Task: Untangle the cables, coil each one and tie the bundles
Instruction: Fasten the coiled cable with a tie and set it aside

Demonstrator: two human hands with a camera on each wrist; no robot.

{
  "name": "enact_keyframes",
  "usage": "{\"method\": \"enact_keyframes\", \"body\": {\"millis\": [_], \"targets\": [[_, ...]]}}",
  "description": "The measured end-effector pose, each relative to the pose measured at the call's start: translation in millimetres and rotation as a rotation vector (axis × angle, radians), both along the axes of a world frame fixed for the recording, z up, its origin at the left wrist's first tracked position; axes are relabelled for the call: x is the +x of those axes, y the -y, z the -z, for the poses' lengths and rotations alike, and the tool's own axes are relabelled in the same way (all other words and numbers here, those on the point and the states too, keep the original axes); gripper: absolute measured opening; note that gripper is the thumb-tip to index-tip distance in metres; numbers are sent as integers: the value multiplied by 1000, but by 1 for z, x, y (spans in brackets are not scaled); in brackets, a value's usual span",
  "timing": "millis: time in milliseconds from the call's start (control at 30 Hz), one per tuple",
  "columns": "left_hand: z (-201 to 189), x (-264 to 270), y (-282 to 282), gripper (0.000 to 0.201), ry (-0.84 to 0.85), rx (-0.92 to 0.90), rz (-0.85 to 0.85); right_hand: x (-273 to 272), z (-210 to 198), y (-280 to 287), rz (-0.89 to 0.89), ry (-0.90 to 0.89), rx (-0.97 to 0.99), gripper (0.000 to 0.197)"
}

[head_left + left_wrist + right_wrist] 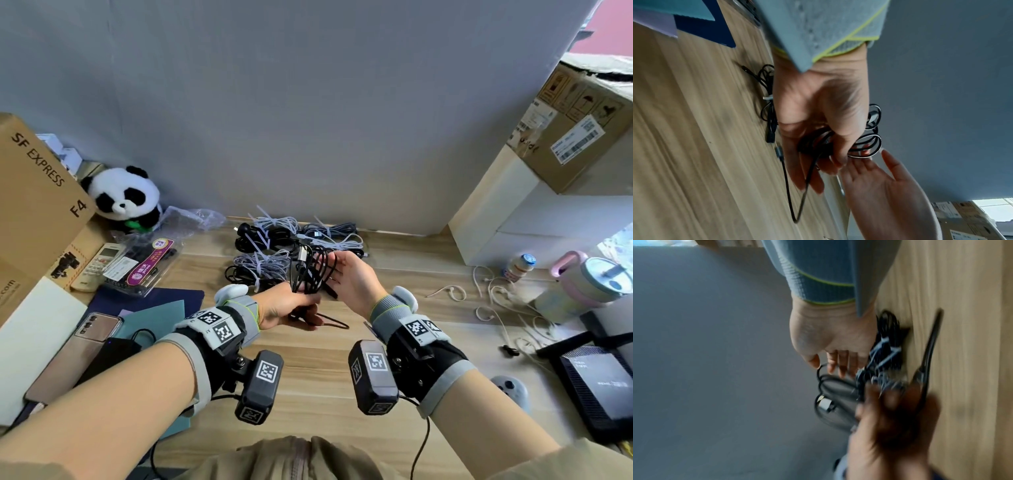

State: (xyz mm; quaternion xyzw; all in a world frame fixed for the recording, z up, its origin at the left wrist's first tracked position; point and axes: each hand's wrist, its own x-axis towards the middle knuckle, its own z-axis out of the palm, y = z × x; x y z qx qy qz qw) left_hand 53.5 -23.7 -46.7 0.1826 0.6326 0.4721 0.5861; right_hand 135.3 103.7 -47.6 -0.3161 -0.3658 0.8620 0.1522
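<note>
Black cable [310, 270] coil held above the wooden desk [394, 346], partly wound.

We note the left hand [291, 306] gripping the coil's base, fingers curled round the loops, a loose tail drooping to the desk. We record the right hand [352, 274] open, fingers straight beside the loops. Tied bundles [274, 246] lie behind, near the wall.

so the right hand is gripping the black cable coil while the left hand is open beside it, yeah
Not quite: the hands are swapped. The left hand grips the black cable coil, and the right hand is open beside it with straight fingers. The head view shows this, and the left wrist view confirms the grip.
</note>
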Motion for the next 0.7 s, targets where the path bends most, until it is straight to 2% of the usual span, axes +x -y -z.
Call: {"method": "enact_keyframes", "body": {"millis": [67, 167, 200, 267, 367, 467, 533, 600, 700], "targets": [[1, -7, 4, 17, 30, 11, -53, 10, 7, -5, -188, 181, 295, 27], [1, -15, 8, 14, 97, 26, -140, 26, 25, -9, -598, 438, 657, 38], [2, -17, 9, 14, 110, 33, -156, 31, 27, -8, -704, 494, 717, 36], [2, -19, 10, 15, 108, 44, -183, 38, 33, -6, -793, 543, 758, 30], [4, -24, 12, 14, 103, 32, -254, 43, 42, -5, -779, 515, 730, 36], [7, -31, 18, 12, 57, -9, -285, 41, 42, -6, -596, 440, 600, 24], [9, -33, 23, 14, -15, -51, -248, 37, 38, -7, -424, 397, 555, 23], [9, -30, 27, 13, -71, -82, -182, 33, 34, -6, -299, 382, 585, 34], [9, -22, 27, 18, -95, -92, -95, 24, 27, 1, -235, 282, 478, 39]]}}
